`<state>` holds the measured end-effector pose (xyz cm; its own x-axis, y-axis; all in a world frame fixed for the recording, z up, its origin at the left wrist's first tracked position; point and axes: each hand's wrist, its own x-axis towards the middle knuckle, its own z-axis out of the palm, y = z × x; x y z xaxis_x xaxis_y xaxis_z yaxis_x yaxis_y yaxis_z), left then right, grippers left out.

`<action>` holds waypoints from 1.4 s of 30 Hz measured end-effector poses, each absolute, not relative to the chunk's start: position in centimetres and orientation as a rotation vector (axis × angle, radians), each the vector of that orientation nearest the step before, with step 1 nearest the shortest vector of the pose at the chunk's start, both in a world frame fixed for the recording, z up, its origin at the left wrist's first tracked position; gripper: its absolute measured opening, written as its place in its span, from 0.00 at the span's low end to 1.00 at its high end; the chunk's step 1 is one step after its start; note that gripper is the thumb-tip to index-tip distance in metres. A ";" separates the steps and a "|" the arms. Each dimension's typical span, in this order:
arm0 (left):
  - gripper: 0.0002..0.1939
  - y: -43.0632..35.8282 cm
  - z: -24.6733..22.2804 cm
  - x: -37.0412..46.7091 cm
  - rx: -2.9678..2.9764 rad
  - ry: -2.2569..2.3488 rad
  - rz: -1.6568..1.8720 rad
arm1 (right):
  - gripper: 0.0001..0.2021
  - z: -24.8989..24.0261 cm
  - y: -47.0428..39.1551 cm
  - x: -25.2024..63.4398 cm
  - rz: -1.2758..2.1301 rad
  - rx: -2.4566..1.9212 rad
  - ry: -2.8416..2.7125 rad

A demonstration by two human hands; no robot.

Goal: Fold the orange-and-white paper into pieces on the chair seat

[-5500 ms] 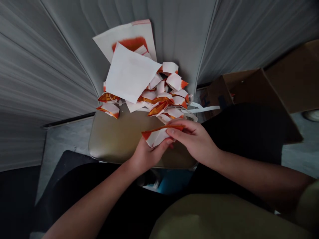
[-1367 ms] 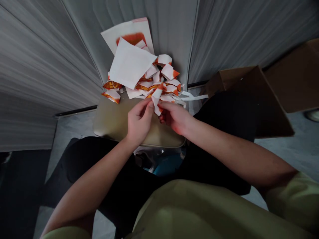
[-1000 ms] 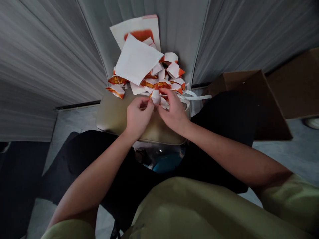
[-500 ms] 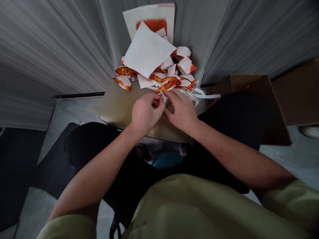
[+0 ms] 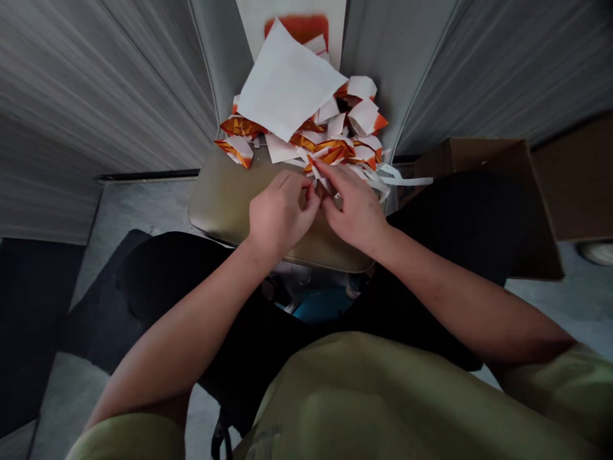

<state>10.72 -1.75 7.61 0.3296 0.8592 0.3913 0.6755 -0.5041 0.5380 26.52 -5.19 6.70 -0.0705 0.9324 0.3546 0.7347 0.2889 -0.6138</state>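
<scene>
Over the front of a chair seat (image 5: 225, 198), my left hand (image 5: 282, 211) has its thumb and fingertips pinched together at a small folded piece of white and orange paper (image 5: 322, 176). From the other side, my right hand (image 5: 357, 201) grips the same piece between thumb and fingers. Much of the paper is hidden by the fingertips. Just beyond lie several folded white, orange and gold paper pieces (image 5: 366, 118) in a loose pile. A white square sheet (image 5: 292, 83) rests on top of them. White paper strips (image 5: 407, 181) stick out on the right.
A larger sheet with an orange patch (image 5: 297, 29) leans against the chair back (image 5: 397, 57). To the right, an open cardboard box (image 5: 483, 150) stands on the floor. Grey curtains (image 5: 134, 83) hang on both sides. Something blue (image 5: 320, 305) shows under the seat.
The view has tipped slightly, so the chair and pile sit higher in the picture. Both hands stay at the small paper piece, and their fingers have shifted a little on it.
</scene>
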 end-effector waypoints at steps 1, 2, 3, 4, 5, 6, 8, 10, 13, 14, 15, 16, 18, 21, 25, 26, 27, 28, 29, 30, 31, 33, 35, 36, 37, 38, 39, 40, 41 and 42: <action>0.05 -1.8 7.5 10.8 2.327 1.375 0.939 | 0.27 6.6 -5.2 26.5 0.357 -1.494 -1.854; 0.08 -1.9 7.4 11.0 2.314 1.370 0.944 | 0.27 6.5 -5.1 26.5 0.356 -1.496 -1.849; 0.11 -1.9 7.2 11.1 2.285 1.362 0.951 | 0.27 6.4 -5.1 26.5 0.352 -1.500 -1.842; 0.14 -1.9 7.0 11.2 2.248 1.349 0.958 | 0.26 6.2 -5.0 26.5 0.346 -1.506 -1.831; 0.15 -1.8 6.9 11.4 2.214 1.330 0.958 | 0.26 6.1 -4.9 26.5 0.341 -1.513 -1.818; 0.14 -1.7 6.8 11.5 2.194 1.307 0.948 | 0.26 6.0 -4.9 26.6 0.341 -1.517 -1.803; 0.10 -1.6 6.6 11.8 2.217 1.266 0.924 | 0.26 5.9 -4.7 26.7 0.351 -1.515 -1.771; 0.09 -1.5 6.6 11.8 2.304 1.241 0.914 | 0.26 6.0 -4.7 26.9 0.359 -1.512 -1.728; 0.12 -1.6 6.6 11.8 2.443 1.200 0.912 | 0.26 6.1 -4.7 27.2 0.343 -1.501 -1.671; 0.13 -1.6 6.6 11.8 2.482 1.186 0.898 | 0.26 6.1 -4.8 27.2 0.338 -1.504 -1.662; 0.13 -1.6 6.6 11.7 2.520 1.179 0.875 | 0.26 6.1 -4.8 27.2 0.334 -1.511 -1.661; 0.14 -1.6 6.5 11.7 2.561 1.181 0.836 | 0.26 6.1 -4.8 27.2 0.329 -1.523 -1.666; 0.13 -1.5 6.4 11.8 2.652 1.204 0.709 | 0.26 6.1 -4.9 27.2 0.318 -1.549 -1.688; 0.13 -1.3 6.2 12.0 2.761 1.224 0.466 | 0.26 6.1 -4.8 27.2 0.306 -1.578 -1.713; 0.17 -1.3 6.4 12.2 2.834 1.225 0.281 | 0.27 6.0 -4.4 27.4 0.285 -1.597 -1.761; 0.17 -1.3 6.5 12.2 2.849 1.236 0.262 | 0.27 5.9 -4.4 27.4 0.274 -1.598 -1.782; 0.16 -1.3 6.5 12.2 2.864 1.253 0.252 | 0.27 5.9 -4.3 27.4 0.268 -1.598 -1.805; 0.14 -1.3 6.5 12.2 2.877 1.273 0.251 | 0.27 5.7 -4.2 27.4 0.271 -1.605 -1.828; 0.13 -1.2 6.5 12.2 2.888 1.293 0.257 | 0.27 5.6 -4.2 27.4 0.280 -1.619 -1.847; 0.13 -1.2 6.5 12.2 2.896 1.307 0.265 | 0.27 5.4 -4.1 27.4 0.294 -1.642 -1.859; 0.12 -1.1 6.4 12.1 2.898 1.317 0.276 | 0.27 5.2 -4.1 27.4 0.307 -1.671 -1.861; 0.11 -1.0 6.2 12.1 2.888 1.325 0.318 | 0.26 4.9 -4.0 27.4 0.314 -1.735 -1.844; 0.10 -1.0 6.0 12.1 2.860 1.334 0.378 | 0.24 4.7 -4.0 27.5 0.279 -1.769 -1.820; 0.10 -1.1 6.0 12.1 2.846 1.339 0.406 | 0.22 4.7 -4.0 27.5 0.253 -1.772 -1.813; 0.10 -1.2 6.0 12.1 2.831 1.345 0.429 | 0.21 4.8 -3.9 27.6 0.223 -1.769 -1.809; 0.11 -1.3 6.1 12.2 2.814 1.354 0.449 | 0.19 4.8 -3.9 27.6 0.192 -1.758 -1.807; 0.11 -1.4 6.2 12.2 2.795 1.365 0.467 | 0.18 4.9 -3.9 27.7 0.164 -1.745 -1.805; 0.11 -1.5 6.3 12.2 2.774 1.377 0.485 | 0.18 5.1 -3.8 27.7 0.142 -1.733 -1.801; 0.11 -1.6 6.4 12.2 2.755 1.389 0.496 | 0.17 5.2 -3.8 27.7 0.129 -1.727 -1.796; 0.12 -1.6 6.5 12.3 2.733 1.405 0.501 | 0.17 5.3 -3.8 27.7 0.125 -1.727 -1.791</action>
<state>12.25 -1.65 6.53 0.5410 0.7966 0.2697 0.7875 -0.5924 0.1701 27.71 -3.76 5.28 0.0672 0.9255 0.3728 0.8646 0.1324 -0.4848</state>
